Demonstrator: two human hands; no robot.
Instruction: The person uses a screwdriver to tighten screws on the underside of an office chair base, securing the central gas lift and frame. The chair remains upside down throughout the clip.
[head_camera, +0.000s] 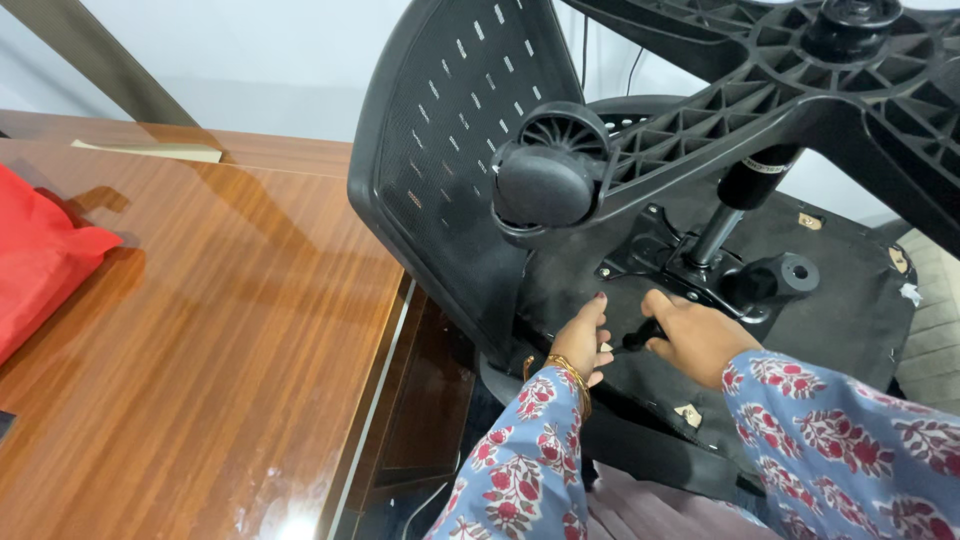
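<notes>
In the head view, one black office chair (640, 200) lies upturned, its seat underside (840, 300) facing the camera and its mesh backrest (440, 150) standing against the edge of the wooden desk (200, 330). The star base (800, 90) reaches across the top of the frame, with one caster wheel (545, 180) plainly in sight and a single gas cylinder (745, 195) running down to the metal mechanism plate (690, 265). The right hand (700, 335) has its fingers closed round a black tool handle (640, 335) held just above the seat underside, beside the plate. The left hand (582, 340) rests with fingers loosely curled and touching the seat underside next to the tool's tip; it grips nothing. One gold bangle (570, 372) sits on the left wrist. Both sleeves are blue with red flowers. One red bag (40, 260) lies at the desk's left edge.
</notes>
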